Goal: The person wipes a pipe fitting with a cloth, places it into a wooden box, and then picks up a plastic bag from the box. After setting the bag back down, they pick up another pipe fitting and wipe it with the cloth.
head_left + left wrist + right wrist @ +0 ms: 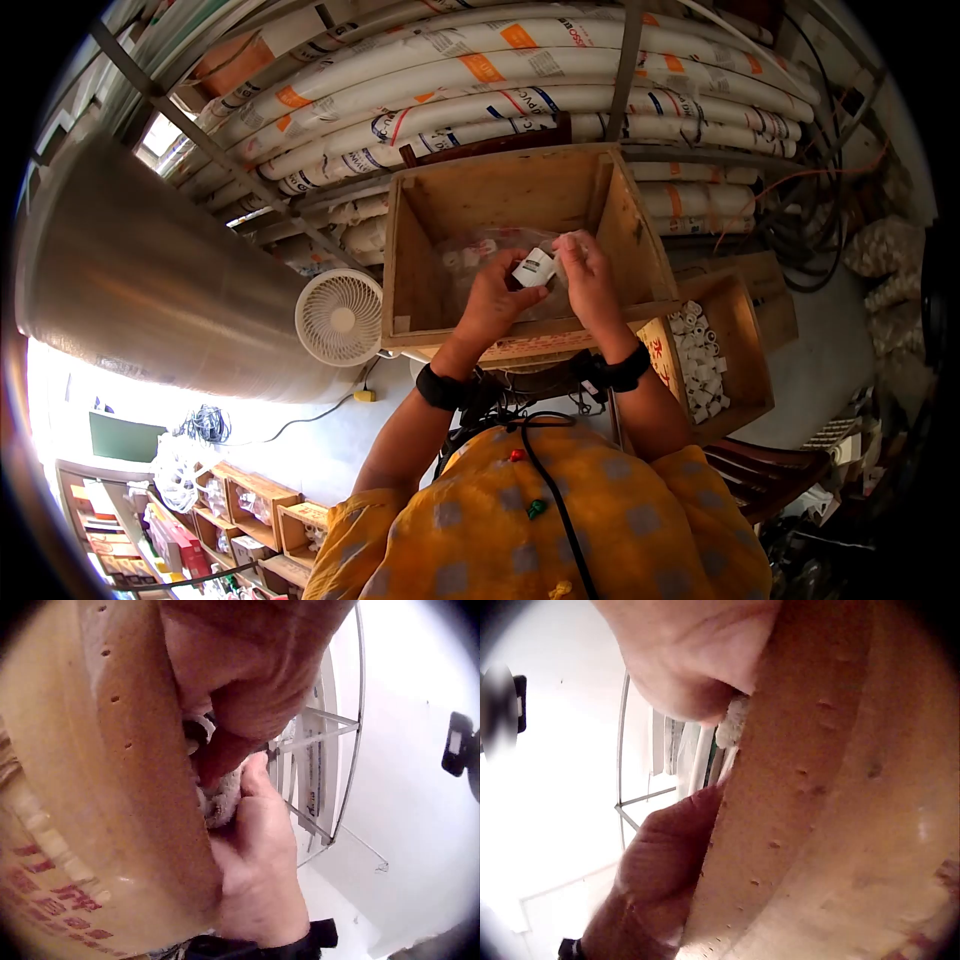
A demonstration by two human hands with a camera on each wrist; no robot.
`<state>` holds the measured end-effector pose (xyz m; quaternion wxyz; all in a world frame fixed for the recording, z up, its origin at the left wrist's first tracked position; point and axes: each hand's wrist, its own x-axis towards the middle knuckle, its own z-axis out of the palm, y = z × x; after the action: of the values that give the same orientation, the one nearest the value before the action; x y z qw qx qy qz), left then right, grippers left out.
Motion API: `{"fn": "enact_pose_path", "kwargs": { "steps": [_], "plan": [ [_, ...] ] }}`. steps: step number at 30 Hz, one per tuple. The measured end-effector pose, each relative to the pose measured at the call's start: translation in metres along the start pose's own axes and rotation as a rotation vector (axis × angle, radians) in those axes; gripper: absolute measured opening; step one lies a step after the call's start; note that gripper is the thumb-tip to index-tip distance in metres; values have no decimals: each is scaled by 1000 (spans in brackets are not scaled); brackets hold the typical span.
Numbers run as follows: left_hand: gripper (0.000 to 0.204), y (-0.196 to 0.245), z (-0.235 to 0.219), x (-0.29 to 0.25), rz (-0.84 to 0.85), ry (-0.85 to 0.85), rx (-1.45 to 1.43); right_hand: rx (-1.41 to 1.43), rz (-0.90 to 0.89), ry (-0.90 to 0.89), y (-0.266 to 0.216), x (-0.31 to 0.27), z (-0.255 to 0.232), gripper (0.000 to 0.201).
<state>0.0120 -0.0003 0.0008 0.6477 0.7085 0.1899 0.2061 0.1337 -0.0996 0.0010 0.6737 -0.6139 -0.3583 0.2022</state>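
Note:
My left hand [490,302] grips a small white plastic fitting [535,268] with a dark marking on its face, above a wooden box [412,210]. Close on its right, my right hand [590,282] pinches a fuzzy whitish cloth [224,805], seen best in the left wrist view. There the cloth sits right by the left fingers, and a rounded white end of the fitting [199,729] shows under them. In the right wrist view the box wall hides most of the fingers. Inside the box lies a clear plastic bag [462,262] with white pieces.
A second wooden box [742,335] full of white fittings [700,365] stands at the right. To the left are a white fan [341,316] and a large wrapped roll [150,270]. Behind, long white pipes [400,85] lie on a metal rack.

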Motion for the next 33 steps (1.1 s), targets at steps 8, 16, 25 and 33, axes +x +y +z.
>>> {"fn": "enact_pose_path", "kwargs": {
  "steps": [8, 16, 25, 33],
  "plan": [
    [45, 0, 2, -3, 60, 89, 199, -127, -23, -77, 11, 4, 7, 38],
    [45, 16, -2, -3, -127, -29, -107, -135, -5, 1, 4, 0, 1, 38],
    [39, -9, 0, 0, 58, 62, -52, -112, -83, -20, 4, 0, 5, 36],
    [39, 7, 3, -5, 17, 72, -8, -140, -11, 12, 4, -1, 6, 38]
  ]
}}
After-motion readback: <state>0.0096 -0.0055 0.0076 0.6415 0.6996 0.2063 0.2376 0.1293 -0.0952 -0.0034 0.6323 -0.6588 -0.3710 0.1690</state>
